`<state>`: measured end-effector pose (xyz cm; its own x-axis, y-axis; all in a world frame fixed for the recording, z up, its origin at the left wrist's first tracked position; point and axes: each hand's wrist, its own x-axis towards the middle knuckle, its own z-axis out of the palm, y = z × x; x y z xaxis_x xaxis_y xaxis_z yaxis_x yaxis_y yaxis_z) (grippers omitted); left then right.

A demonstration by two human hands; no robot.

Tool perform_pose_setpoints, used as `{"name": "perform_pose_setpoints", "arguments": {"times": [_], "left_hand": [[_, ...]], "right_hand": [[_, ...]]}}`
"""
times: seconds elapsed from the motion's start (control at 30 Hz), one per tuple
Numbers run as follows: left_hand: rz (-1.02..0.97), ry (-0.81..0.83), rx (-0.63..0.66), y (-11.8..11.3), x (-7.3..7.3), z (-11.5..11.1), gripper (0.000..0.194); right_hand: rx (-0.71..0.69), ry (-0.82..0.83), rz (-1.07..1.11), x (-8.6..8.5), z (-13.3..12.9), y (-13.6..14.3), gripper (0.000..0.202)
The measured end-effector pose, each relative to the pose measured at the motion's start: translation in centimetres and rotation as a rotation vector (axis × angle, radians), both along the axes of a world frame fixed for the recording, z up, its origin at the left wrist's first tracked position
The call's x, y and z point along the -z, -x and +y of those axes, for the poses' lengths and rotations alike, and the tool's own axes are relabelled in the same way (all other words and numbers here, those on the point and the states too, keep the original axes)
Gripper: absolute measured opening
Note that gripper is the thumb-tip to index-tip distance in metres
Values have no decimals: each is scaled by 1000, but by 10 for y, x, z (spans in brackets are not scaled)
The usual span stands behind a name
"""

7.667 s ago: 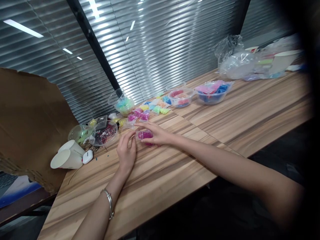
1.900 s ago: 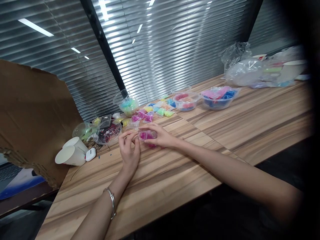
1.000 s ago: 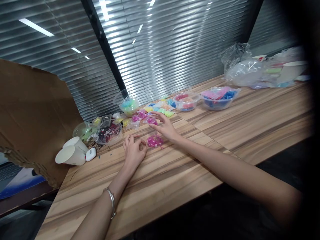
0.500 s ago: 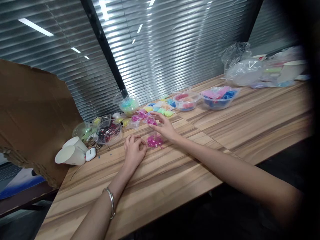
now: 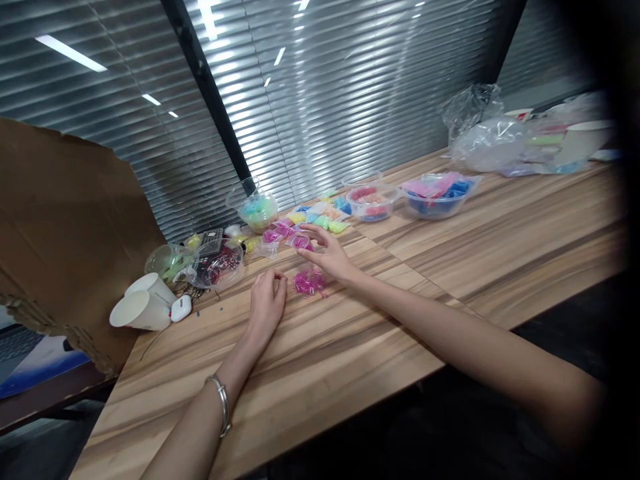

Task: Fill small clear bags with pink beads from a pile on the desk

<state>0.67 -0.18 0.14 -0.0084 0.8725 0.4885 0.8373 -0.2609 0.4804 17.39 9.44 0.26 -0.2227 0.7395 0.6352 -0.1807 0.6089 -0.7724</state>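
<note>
My right hand [image 5: 329, 255] holds a small clear cup [image 5: 302, 242] with magenta pieces in it, thumb and fingers around its right side. Below the cup lies a loose pile of thin magenta pieces [image 5: 309, 282] on the wooden table. My left hand [image 5: 268, 297] rests on the table just left of the pile, its fingers bent and pressed together. Whatever those fingertips hold, if anything, is hidden. Clear bags of magenta pieces [image 5: 273, 236] lie behind the cup, beside a crumpled clear bag [image 5: 267, 249].
Clear bowls hold coloured bags: a green-blue one [image 5: 259, 213], a red one [image 5: 371, 205] and a blue-pink one [image 5: 434, 200]. At left are a bowl of dark wires [image 5: 220, 267], paper cups [image 5: 137, 312], a white case [image 5: 181, 309] and a cardboard sheet [image 5: 70, 220]. Plastic bags [image 5: 487, 143] lie at far right.
My left hand has turned and drawn slightly away from the pile, with its fingers closer together. My right hand and the cup have stayed in place.
</note>
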Motion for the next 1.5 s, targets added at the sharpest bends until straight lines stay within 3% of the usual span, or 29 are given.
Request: {"name": "perform_pose_setpoints", "arguments": {"times": [0.57, 1.5], "left_hand": [[15, -219, 99, 3, 1, -1, 15], [-47, -279, 150, -1, -1, -7, 18]], "right_hand": [[-35, -13, -38, -3, -6, 0, 44], [-25, -108, -126, -2, -8, -1, 44]]}}
